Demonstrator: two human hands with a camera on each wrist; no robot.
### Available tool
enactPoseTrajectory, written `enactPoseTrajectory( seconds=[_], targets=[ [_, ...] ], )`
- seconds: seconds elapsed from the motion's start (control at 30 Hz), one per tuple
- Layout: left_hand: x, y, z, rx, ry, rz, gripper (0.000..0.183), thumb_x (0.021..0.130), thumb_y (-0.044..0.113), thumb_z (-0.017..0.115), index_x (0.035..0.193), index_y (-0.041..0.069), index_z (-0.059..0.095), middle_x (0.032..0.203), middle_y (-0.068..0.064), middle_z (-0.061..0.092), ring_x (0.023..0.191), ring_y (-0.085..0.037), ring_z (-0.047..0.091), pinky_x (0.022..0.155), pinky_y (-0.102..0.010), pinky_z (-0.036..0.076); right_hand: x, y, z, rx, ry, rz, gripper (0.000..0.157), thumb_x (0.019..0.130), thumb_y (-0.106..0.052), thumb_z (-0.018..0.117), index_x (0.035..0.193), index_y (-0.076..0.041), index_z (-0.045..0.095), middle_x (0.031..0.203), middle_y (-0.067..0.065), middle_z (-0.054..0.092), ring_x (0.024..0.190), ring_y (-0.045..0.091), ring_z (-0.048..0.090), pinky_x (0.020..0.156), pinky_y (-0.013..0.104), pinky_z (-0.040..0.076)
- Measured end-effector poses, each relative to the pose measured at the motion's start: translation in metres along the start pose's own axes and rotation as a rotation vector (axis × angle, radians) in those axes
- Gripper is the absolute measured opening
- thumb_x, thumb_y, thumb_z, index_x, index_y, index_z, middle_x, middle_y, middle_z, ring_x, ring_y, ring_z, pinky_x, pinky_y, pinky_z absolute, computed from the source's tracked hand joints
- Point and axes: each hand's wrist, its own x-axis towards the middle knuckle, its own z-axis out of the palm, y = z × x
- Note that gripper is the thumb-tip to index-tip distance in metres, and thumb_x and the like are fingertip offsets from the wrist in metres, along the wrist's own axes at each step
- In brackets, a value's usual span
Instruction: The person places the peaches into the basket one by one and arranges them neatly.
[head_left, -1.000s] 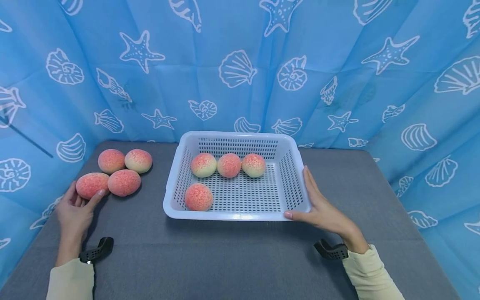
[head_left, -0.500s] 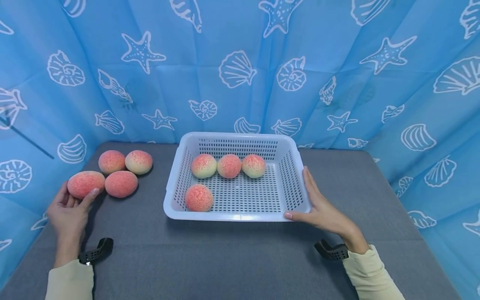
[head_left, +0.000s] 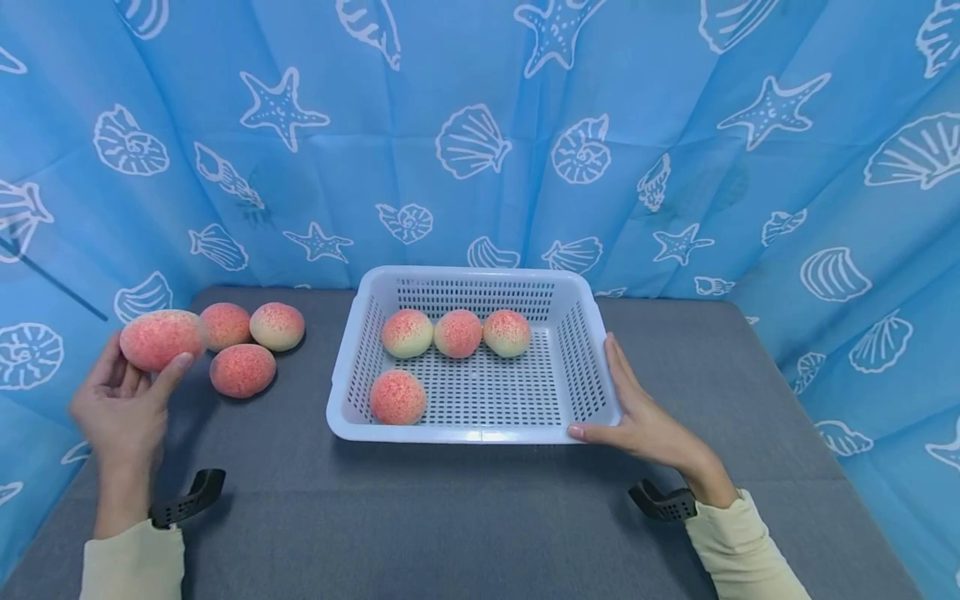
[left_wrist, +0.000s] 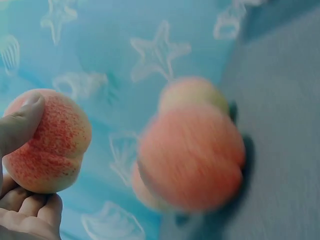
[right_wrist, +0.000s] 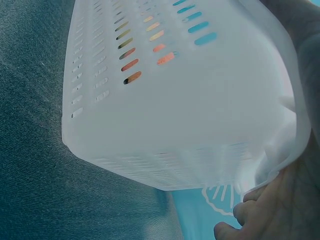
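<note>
My left hand (head_left: 126, 408) grips a peach (head_left: 161, 340) between thumb and fingers, raised above the table at the far left. In the left wrist view the thumb lies across that peach (left_wrist: 55, 142), with curled fingers under it. Beside it on the table lie three more peaches, the nearest one (head_left: 243, 371) in front of the other two. A white slotted plastic basket (head_left: 480, 434) stands mid-table, several peaches inside. My right hand (head_left: 648, 425) holds the basket's front right corner, thumb on the front rim and fingers along the right side; the right wrist view shows fingers at the rim (right_wrist: 295, 150).
The peaches in the basket form a back row, with one peach (head_left: 397, 397) at the front left. A grey cloth (head_left: 480, 517) covers the table. Behind it hangs a blue curtain (head_left: 480, 208) with white shell prints.
My left hand has picked up the peach and moved it up and to the left, away from the others. The nearest peach shifted slightly left. My right hand and the basket stayed put.
</note>
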Motion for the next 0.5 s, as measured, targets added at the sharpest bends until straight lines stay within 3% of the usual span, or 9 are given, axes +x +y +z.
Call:
enactPoseTrajectory(
  seconds=[0.27,0.5],
  targets=[
    [-0.016,0.027,0.04,-0.083,-0.161,0.155,0.074,0.076,-0.024,0.074,0.142,0.003,0.057,0.145,-0.024,0.053,0.137,-0.028,0.05,0.104,-0.026,0.042,-0.001,-0.001,0.0,0.001,0.001,0.004,0.132,0.081,-0.02,0.087,0.16,-0.026,-0.018,0.165,0.014,-0.024,0.147,0.05,0.007,0.109,0.066,0.028],
    [-0.039,0.036,0.07,-0.072,-0.272,0.156,0.077,0.074,-0.027,0.073,0.144,0.0,0.054,0.142,-0.023,0.053,0.135,-0.028,0.052,0.104,-0.026,0.043,0.0,0.0,0.001,0.001,0.001,0.011,0.132,0.082,-0.02,0.087,0.16,-0.025,-0.019,0.165,0.015,-0.024,0.147,0.051,0.007,0.11,0.065,0.027]
  ],
)
